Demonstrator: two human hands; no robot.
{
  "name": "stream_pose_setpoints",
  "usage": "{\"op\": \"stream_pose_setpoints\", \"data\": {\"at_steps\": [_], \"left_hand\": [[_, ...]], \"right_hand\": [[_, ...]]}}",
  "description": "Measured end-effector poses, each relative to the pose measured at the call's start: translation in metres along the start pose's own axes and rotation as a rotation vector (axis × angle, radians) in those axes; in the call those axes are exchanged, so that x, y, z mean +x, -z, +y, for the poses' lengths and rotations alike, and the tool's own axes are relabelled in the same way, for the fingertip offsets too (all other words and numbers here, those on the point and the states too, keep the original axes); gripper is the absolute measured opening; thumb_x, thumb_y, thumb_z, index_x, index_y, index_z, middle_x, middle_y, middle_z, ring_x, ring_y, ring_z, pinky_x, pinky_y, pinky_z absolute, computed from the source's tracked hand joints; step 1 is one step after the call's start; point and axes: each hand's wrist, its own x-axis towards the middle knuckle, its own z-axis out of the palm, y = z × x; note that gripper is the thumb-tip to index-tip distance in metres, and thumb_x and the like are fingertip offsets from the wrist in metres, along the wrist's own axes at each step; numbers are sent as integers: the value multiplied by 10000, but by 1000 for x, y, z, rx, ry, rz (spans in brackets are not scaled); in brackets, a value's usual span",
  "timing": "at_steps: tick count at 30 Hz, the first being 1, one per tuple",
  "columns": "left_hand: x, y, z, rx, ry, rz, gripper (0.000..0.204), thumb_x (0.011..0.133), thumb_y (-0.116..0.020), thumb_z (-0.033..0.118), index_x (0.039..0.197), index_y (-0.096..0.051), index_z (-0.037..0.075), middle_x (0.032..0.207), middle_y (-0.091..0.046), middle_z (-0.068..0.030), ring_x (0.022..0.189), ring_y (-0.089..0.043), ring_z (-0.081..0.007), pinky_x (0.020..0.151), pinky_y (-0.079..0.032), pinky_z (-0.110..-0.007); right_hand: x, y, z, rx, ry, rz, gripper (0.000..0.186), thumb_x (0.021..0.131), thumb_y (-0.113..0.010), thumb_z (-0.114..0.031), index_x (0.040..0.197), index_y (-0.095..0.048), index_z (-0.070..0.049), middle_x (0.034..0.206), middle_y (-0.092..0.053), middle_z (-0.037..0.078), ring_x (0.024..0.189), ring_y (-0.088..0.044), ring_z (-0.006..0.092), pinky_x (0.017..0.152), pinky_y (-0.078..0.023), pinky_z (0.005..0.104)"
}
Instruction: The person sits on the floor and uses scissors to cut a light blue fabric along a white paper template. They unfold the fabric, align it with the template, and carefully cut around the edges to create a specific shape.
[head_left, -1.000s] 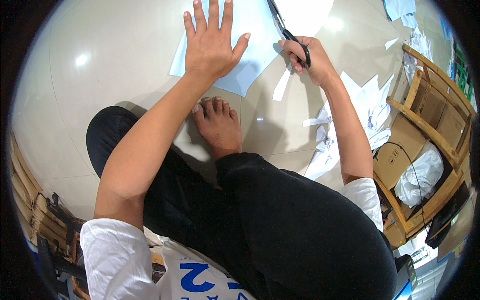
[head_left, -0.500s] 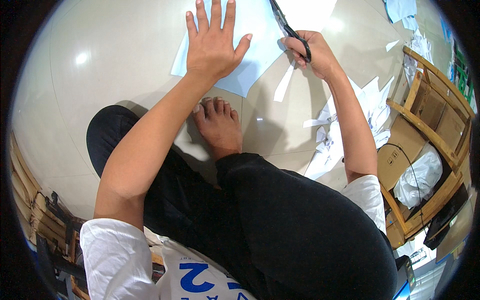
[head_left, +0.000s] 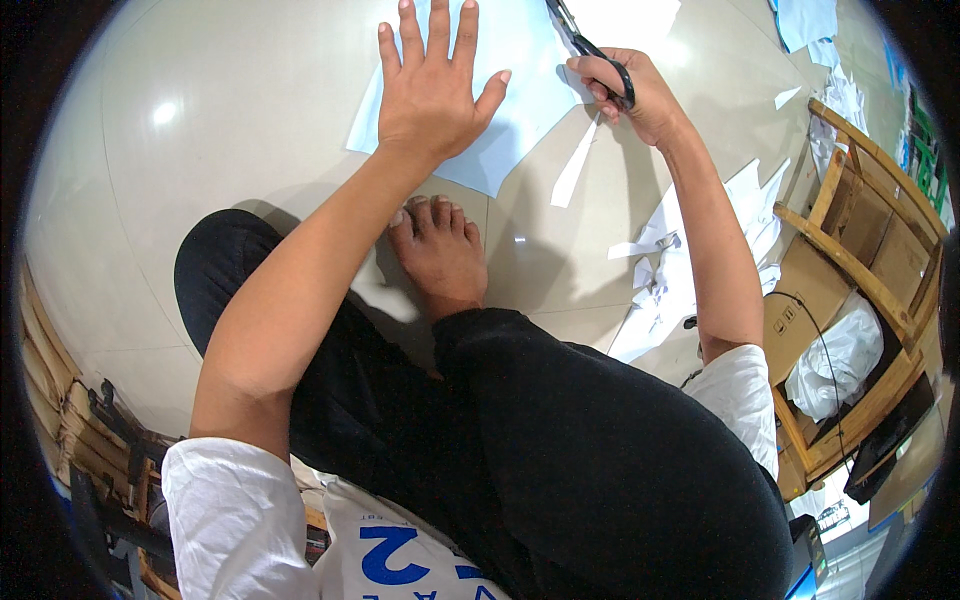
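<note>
My left hand (head_left: pixel 430 105) lies flat with fingers spread on a light blue sheet (head_left: pixel 498 158) on the floor. In my right hand (head_left: pixel 648 100) is a pair of black-handled scissors (head_left: pixel 584 42), my fingers around the handles. The blades point away along the sheet's right side, and their tips run past the upper edge of view. Beyond the scissors is a white sheet (head_left: pixel 635 18). A narrow white strip (head_left: pixel 576 168) extends from below my right hand toward me; whether it is attached to anything I cannot tell.
White offcuts (head_left: pixel 655 300) lie heaped beside my right forearm, with a small scrap (head_left: pixel 787 97) farther off. At the right stands a wooden chair frame (head_left: pixel 860 255) with cardboard and a white plastic bag (head_left: pixel 835 355). My bare foot (head_left: pixel 445 255) rests just short of the blue sheet.
My right hand and the scissors have moved slightly forward and to the right. My left hand stays flat on the blue sheet.
</note>
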Motion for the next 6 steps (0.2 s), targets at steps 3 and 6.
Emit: {"op": "stream_pose_setpoints", "data": {"at_steps": [3,6], "left_hand": [[0,1,0,0,5,-12,947,1058,-527,543,1711,-195,-59,1764,-133,-358,1625,-88,-580,1312,-75,-687],[0,2,0,4,11,-29,946,1061,-519,551,1713,-195,-53,1772,-136,-340,1631,-82,-568,1313,-70,-687]], "right_hand": [[2,3,-3,10,-10,-24,354,883,-847,-401,775,-657,-122,599,-555,-45,450,-494,39,429,-392,183],[3,5,-5,11,-29,-47,348,896,-834,-397,781,-656,-120,602,-556,-40,454,-497,44,433,-400,191]]}}
